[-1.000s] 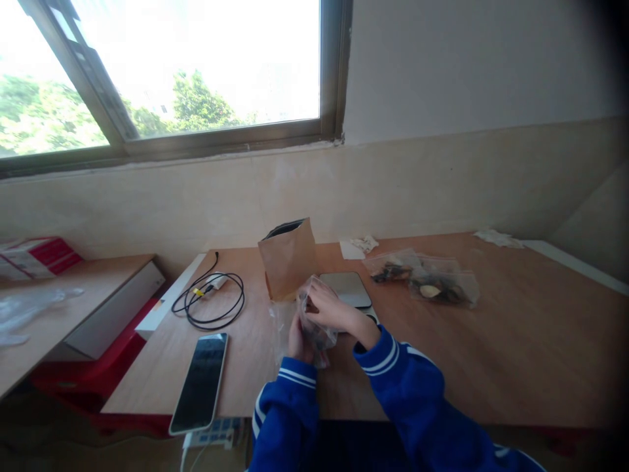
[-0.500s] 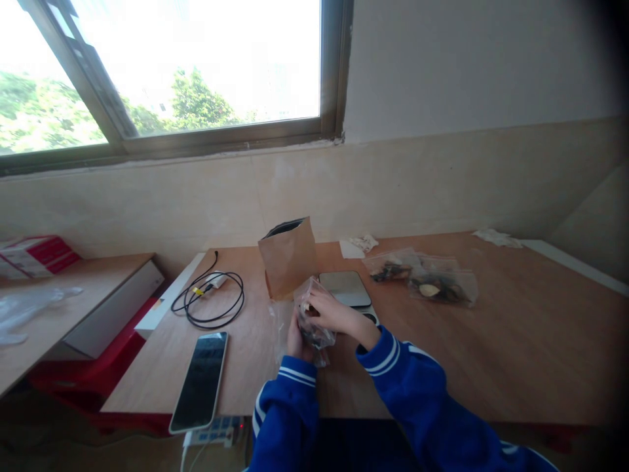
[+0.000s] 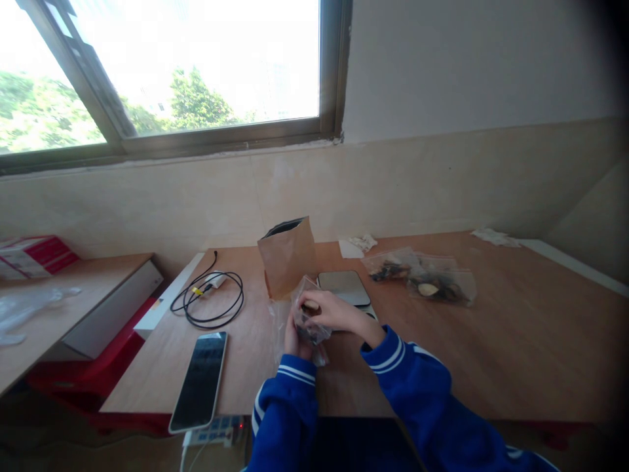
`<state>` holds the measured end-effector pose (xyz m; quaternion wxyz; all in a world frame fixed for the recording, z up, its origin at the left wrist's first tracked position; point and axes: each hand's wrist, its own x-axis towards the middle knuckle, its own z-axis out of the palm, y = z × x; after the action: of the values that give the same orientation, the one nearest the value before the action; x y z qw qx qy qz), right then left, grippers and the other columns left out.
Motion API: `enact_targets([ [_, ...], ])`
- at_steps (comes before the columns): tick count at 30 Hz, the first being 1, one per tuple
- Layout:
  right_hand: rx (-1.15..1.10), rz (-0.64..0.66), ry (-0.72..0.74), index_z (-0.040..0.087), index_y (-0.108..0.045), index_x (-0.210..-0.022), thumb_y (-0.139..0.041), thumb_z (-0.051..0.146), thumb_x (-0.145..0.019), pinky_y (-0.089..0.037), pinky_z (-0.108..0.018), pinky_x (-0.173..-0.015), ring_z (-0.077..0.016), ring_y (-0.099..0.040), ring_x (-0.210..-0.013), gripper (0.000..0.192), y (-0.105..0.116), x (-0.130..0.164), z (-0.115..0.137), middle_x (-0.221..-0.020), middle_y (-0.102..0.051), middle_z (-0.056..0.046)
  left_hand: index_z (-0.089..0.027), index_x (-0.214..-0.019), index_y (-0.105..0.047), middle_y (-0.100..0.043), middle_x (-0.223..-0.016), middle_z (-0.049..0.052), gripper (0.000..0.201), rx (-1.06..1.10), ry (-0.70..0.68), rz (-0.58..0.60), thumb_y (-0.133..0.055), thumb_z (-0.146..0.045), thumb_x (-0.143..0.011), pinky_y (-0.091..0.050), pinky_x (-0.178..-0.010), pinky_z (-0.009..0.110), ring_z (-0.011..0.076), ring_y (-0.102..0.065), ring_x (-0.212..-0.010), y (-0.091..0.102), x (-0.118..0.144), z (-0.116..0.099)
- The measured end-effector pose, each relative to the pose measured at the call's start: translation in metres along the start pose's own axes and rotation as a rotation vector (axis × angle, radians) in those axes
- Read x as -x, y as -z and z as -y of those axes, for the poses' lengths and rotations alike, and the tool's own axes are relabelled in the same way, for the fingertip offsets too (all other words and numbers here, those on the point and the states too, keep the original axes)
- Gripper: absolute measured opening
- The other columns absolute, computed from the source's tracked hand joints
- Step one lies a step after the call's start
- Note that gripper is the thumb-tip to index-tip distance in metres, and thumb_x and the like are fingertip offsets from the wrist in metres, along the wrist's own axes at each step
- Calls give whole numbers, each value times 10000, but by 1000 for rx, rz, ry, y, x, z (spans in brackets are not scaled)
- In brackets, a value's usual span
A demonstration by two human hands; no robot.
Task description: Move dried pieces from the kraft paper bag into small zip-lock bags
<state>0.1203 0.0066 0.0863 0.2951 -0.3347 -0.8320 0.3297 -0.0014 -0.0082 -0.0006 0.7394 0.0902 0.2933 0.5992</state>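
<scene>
A clear plastic bag (image 3: 319,333) with dark pieces inside rests in my left hand (image 3: 291,339), whose fingers are partly hidden behind it. My right hand (image 3: 328,311) is at the bag's opening, its fingers pinched on a pale, flat slice (image 3: 310,305) with a dark edge. Just beyond the hands a brown paper pouch (image 3: 289,259) stands upright with its top open. Behind my right hand is a kitchen scale (image 3: 344,287) with a metal plate, its front partly covered by the hand. Another strip of clear plastic (image 3: 278,321) lies left of my left hand.
Filled zip bags (image 3: 439,288) lie to the right, near crumpled white paper (image 3: 362,244) at the back. A coiled black cable (image 3: 206,301) and a phone (image 3: 200,380) are on the left, the phone at the front edge. A power strip (image 3: 216,429) sits below.
My right hand has shifted slightly at the bag's mouth, and the pale slice shows more clearly between its fingers. My left hand and the bag have moved a little left.
</scene>
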Motion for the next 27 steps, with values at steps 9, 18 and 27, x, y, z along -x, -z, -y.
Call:
enact_targets([
  [9,-378,-283,-73,192,-559,-993,-701,294,-691,-508,-330,-802,-175,-624,-871,349,12,-7,-3,-943,-640,-15,-154,-1151,-614,-632,-1193,115,365,74,-26,65,-464,-326,-867,-483,-955,382,250,-583,-1134,3,-8,1],
  [18,-490,-666,60,213,-526,-979,-720,357,-678,-499,-338,-850,-170,-603,-912,386,62,-65,3,-959,-622,-26,-135,-1257,-550,-524,-1344,155,445,136,-33,25,-483,-301,-850,-492,-960,437,286,-540,-1192,0,-8,1],
  [27,-252,-669,246,231,-452,-950,-666,223,-707,-503,-342,-833,-152,-602,-829,324,96,-144,-6,-887,-600,-7,-154,-1298,-530,-520,-1358,148,479,122,-26,17,-466,-306,-849,-488,-967,444,302,-517,-1220,-1,-4,1],
])
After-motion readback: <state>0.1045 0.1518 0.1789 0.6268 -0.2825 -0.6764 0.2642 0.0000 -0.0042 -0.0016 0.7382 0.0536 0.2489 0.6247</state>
